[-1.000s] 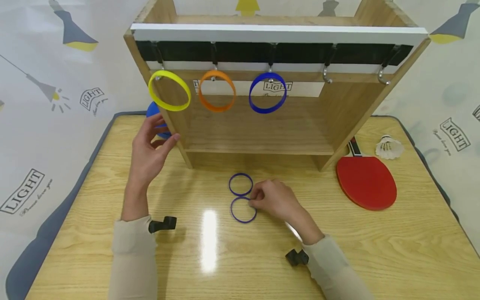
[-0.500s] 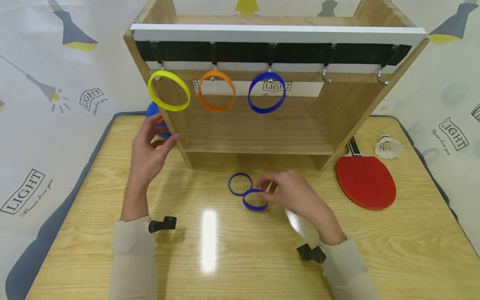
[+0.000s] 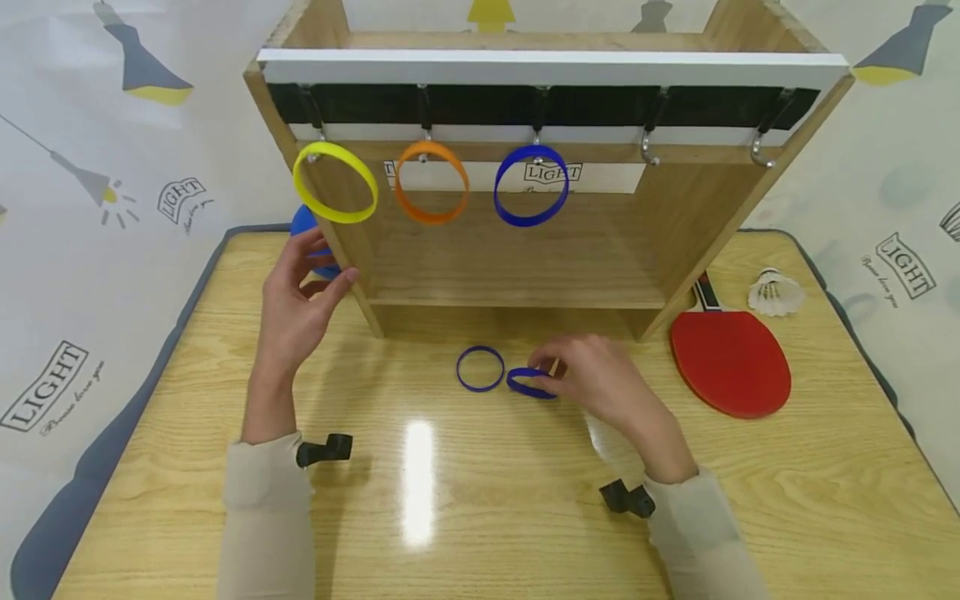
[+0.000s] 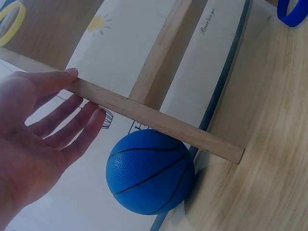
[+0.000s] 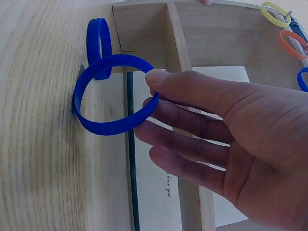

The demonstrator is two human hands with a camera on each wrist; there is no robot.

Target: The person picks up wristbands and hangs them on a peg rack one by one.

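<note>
Between thumb and fingertips, my right hand (image 3: 611,387) pinches a blue wristband (image 5: 115,127) by one side. The band (image 3: 531,384) is tilted just above the table, in front of the wooden shelf (image 3: 517,250). A second blue wristband (image 3: 480,369) lies on the table to its left. My left hand (image 3: 296,308) grips the shelf's left side panel; in the left wrist view the thumb (image 4: 53,81) is on one side of the panel edge (image 4: 159,120) and the fingers on the other. Yellow (image 3: 335,182), orange (image 3: 431,182) and blue (image 3: 531,186) wristbands hang from hooks along the shelf's top.
Two bare hooks (image 3: 649,150) are at the right of the rail. A blue ball (image 4: 150,172) sits outside the left panel. To the shelf's right lie a red table tennis bat (image 3: 730,364) and a white shuttlecock (image 3: 776,293).
My right hand has lifted the nearer blue wristband off the table and carried it right and toward the shelf. The other band stays put. My left hand has kept its place.
</note>
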